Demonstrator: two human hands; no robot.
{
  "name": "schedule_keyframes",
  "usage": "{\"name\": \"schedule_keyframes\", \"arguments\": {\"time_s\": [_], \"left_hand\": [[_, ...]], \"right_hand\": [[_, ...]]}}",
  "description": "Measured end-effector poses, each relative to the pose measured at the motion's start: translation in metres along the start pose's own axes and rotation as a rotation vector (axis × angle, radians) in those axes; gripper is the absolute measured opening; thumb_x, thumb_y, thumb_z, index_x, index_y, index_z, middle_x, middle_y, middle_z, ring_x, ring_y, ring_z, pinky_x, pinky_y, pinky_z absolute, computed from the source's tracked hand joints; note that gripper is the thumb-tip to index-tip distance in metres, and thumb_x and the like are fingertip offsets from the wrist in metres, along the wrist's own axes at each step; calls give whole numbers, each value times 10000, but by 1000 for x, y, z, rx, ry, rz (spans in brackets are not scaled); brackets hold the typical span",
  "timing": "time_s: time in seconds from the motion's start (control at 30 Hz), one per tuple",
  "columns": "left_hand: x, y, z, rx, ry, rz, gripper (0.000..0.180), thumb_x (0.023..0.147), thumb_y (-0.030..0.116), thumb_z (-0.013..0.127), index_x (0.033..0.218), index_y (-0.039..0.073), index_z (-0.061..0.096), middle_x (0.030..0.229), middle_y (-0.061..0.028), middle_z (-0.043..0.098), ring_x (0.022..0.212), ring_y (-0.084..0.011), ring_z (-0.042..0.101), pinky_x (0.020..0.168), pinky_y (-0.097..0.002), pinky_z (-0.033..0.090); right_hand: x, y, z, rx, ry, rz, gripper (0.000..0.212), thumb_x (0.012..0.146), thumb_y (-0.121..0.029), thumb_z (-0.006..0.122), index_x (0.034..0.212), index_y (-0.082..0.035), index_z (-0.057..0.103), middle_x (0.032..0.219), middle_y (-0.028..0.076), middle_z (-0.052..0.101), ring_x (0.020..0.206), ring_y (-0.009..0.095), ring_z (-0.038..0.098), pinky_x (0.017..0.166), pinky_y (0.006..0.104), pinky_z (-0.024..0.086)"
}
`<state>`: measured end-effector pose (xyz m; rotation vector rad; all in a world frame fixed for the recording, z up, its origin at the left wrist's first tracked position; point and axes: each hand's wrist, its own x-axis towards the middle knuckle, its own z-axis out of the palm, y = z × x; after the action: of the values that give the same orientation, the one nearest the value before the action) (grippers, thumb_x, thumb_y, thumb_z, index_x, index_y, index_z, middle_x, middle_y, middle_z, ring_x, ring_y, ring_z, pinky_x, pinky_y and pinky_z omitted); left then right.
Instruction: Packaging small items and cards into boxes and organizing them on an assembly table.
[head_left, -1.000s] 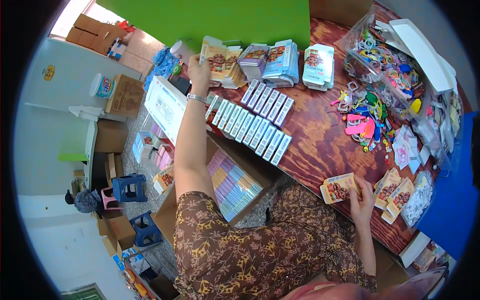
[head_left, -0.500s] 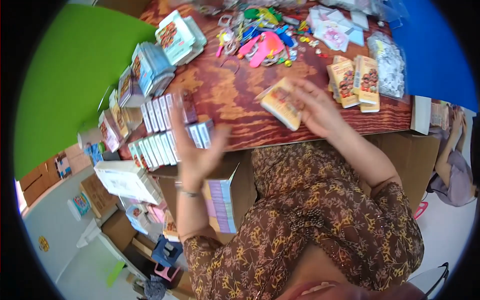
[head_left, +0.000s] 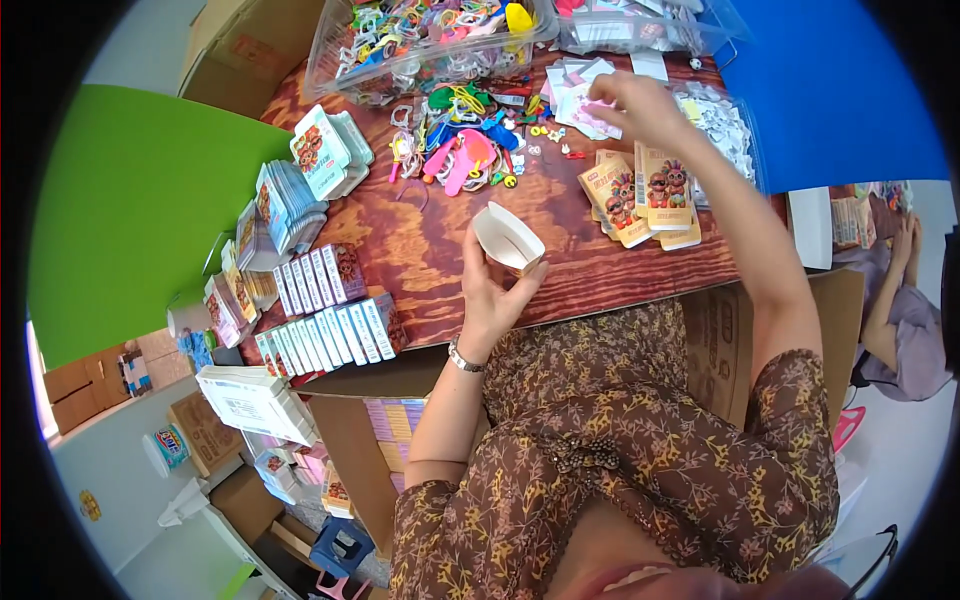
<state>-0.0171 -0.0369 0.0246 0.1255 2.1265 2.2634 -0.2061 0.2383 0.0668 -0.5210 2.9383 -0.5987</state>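
My left hand (head_left: pixel 492 305) is wrapped round a small carton box (head_left: pixel 510 240), held tilted above the table's front part. The box is unfolded, and its open end shows a white inside. Farther back on the right, my right hand (head_left: pixel 640 105) is over the pink and white cards (head_left: pixel 585 110), its fingers bent in a pinch at them. Whether a card is between the fingertips is hidden. Below that hand lie several flat yellow cartons (head_left: pixel 665 190). Left of the cards is a heap of small colourful trinkets (head_left: pixel 465 150).
Filled cartons (head_left: pixel 325 335) stand in two rows at the left, beside stacks of flat cartons (head_left: pixel 290 205). Clear plastic bins (head_left: pixel 430 55) with trinkets and cards line the back. White pieces (head_left: pixel 720 130) lie at the right. A co-worker's arms (head_left: pixel 900 270) show at far right.
The carton has passed from my right hand to my left and now shows its open end. My right hand has moved back to the cards. The view has shifted, bringing the bins into sight.
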Motion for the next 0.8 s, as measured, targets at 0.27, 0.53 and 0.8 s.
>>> {"name": "schedule_keyframes", "arguments": {"time_s": [0.27, 0.53, 0.8], "left_hand": [[-16, -18, -4, 97, -40, -42, 869, 844, 43, 774, 1530, 18, 241, 1372, -136, 471, 1250, -221, 536, 950, -344, 545], [-8, -12, 3, 417, 26, 82, 857, 841, 87, 792, 1516, 4, 272, 1370, -175, 489, 1261, -254, 529, 994, -381, 521], [-3, -28, -2, 699, 110, 210, 872, 794, 125, 818, 1488, -42, 317, 1379, -254, 479, 1236, -405, 482, 1036, -467, 423]], "right_hand": [[33, 89, 47, -317, -118, 54, 628, 689, -551, 826, 1066, -82, 644, 1058, 156, 708, 1052, 325, 681, 872, 482, 536], [25, 95, 29, 350, -42, -42, 255, 926, -213, 720, 929, -64, 514, 776, 3, 582, 700, 92, 527, 607, 285, 422], [-84, -34, -17, 844, 101, -145, 193, 1011, -145, 615, 1155, -17, 604, 886, 3, 613, 803, 54, 573, 673, 219, 462]]}}
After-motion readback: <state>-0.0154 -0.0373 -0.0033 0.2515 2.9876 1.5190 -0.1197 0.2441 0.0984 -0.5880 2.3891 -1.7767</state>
